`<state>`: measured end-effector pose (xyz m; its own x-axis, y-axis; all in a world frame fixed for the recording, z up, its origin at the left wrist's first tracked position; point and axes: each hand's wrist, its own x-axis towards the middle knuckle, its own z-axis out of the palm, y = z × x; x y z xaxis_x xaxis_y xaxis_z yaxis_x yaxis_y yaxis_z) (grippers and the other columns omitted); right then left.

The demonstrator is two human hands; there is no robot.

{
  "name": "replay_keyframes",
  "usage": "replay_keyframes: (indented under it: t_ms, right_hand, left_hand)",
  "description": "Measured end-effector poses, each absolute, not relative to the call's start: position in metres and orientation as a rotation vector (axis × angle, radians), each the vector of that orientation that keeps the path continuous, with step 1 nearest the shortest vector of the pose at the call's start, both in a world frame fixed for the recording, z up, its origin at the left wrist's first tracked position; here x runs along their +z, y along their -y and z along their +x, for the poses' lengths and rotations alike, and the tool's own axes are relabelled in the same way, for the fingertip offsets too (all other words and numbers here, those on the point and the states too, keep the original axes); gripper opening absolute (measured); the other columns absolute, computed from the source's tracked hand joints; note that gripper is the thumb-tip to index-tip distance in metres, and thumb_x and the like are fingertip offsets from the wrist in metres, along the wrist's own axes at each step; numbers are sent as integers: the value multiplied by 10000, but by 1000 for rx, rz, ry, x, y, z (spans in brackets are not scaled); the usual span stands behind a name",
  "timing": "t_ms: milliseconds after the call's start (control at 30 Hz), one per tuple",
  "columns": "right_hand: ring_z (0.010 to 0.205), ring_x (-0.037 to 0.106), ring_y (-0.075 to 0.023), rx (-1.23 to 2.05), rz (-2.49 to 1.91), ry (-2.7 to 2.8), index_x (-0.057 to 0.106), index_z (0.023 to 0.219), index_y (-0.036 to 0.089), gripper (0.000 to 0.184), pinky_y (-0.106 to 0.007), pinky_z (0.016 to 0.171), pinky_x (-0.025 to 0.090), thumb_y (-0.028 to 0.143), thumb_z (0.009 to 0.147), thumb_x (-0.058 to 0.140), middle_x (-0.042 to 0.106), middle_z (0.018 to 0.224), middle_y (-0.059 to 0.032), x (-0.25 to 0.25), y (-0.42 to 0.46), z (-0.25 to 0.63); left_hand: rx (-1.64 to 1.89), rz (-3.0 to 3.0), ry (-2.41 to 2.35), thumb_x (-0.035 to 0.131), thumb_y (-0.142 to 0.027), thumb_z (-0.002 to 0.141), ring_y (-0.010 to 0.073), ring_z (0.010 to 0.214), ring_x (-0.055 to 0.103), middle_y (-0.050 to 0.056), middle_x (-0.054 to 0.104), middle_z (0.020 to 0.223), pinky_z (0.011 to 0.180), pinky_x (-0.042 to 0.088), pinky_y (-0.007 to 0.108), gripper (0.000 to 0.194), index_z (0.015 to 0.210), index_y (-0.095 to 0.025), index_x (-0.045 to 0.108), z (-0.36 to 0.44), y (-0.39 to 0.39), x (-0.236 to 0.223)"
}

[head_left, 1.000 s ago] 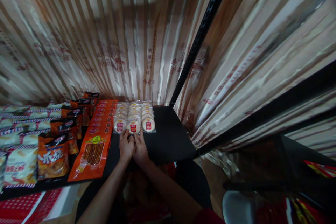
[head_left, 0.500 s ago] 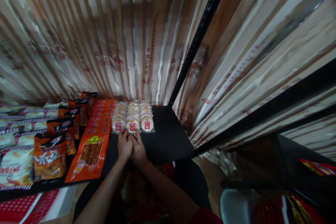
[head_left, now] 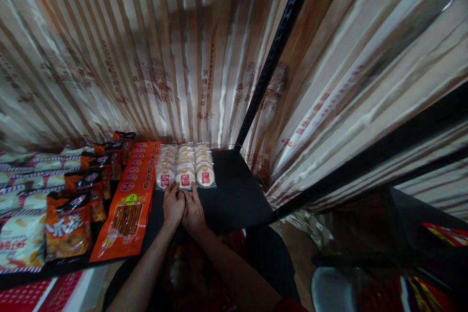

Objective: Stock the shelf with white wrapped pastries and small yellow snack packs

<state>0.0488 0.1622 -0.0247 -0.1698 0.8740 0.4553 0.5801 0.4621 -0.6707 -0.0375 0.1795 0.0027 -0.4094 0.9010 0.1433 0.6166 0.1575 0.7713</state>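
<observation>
On my feed, the front middle cracker packet (head_left: 185,177) sits at my left hand (head_left: 173,208) and right hand (head_left: 193,211) fingertips, can't tell if pinched; probably light, slick, crumbly, I'd grab its edges

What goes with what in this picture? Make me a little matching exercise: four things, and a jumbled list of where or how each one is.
1. Left hand
2. Clear packets
3. Flat orange packs
4. Curtain

A. Hanging behind the black shelf
B. Overlapping in a row
C. At the packets' near edge
D. In three side-by-side columns

Pairs: 1-C, 2-D, 3-B, 4-A
</observation>
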Motion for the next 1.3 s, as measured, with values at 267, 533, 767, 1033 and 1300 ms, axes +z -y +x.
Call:
replay_keyframes:
  t_ms: [267,533,767,1033,1300]
  right_hand:
    - [1341,236,-231,339,-1131,2020,483,1265,112,457,-446,1078,307,130,809,445,504,1288,-136,-16,-167,51]
    - [1375,22,-235,393,-1138,1939,404,1319,45,532,-448,1079,314,140,797,443,389,1386,-155,-15,-166,50]
    - [1371,86,-255,400,-1106,1951,419,1304,26,531,-490,1080,283,133,784,434,410,1364,-179,-13,-167,51]
    - [1375,72,-234,467,-1151,1918,404,1321,59,564,-434,1078,307,115,764,468,410,1369,-159,-15,-166,50]
    - [1197,467,-188,587,-1250,1726,507,1213,84,400,-322,1018,389,122,829,399,370,1384,-170,-19,-168,52]
  left_hand:
    - [1063,1913,-2124,414,-176,799,245,1199,426,105,465,1294,1006,395,388,396,1153,-171,592,-29,-174,20]
    - [806,2270,-1894,408,-127,798,243,1316,281,67,459,1354,1085,298,396,433,1212,-127,537,-39,-196,15]
    - [807,2229,-1877,393,-130,808,235,1303,307,77,463,1350,1084,295,396,434,1222,-111,521,-38,-194,16]
    - [867,2156,-1826,398,-117,801,216,1322,287,72,437,1371,1091,283,422,439,1222,-151,518,-38,-193,16]
    - [1037,2026,-1877,367,-64,759,188,1156,485,90,571,1212,1019,396,363,395,1045,-141,629,-28,-166,20]
